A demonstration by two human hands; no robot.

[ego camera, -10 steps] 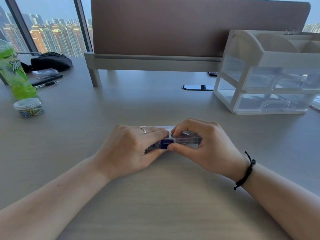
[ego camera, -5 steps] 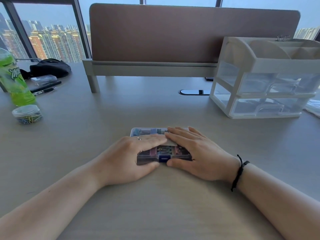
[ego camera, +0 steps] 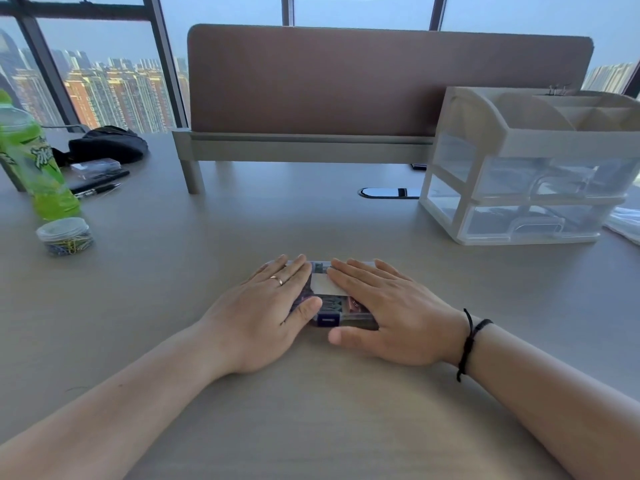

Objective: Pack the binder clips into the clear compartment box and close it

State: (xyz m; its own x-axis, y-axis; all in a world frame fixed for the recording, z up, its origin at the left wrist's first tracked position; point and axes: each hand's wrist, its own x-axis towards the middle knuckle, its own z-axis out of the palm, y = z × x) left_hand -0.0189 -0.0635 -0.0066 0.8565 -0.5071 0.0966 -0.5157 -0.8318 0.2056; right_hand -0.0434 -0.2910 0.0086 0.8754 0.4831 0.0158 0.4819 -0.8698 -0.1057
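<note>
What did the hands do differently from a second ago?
A second ago both hands pinched the front edge of the clear box with curled fingers. Now the left hand and right hand have let go and lie flat on its lid, fingers straight, pressing down. The box stayed at the same spot on the desk; the green bottle and drawer organizer did not move.

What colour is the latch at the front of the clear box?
Dark blue latch, best seen in the head view.

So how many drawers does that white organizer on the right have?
2 drawers show in the white organizer: the upper drawer under the open top compartments, and the lower drawer just above the desk. The frame cuts off its right side, so more may be hidden.
</note>
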